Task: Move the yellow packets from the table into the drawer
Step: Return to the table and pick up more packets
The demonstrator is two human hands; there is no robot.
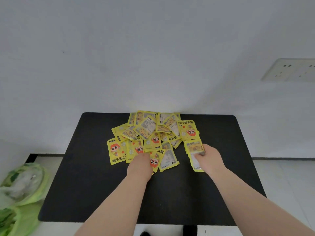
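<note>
Yellow packets (150,133) heaped mid-bench (85,184), both hands in
so the right hand (209,155) has its grip clamped on one packet (194,147) at the heap's right edge; left hand (141,165) rests on the near side, can't tell its grip.

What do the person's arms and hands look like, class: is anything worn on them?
Both forearms are bare as far as the picture shows: no sleeve covers the left forearm or the right forearm. The left hand and right hand wear no gloves, and no watch, bracelet or ring is visible.
</note>
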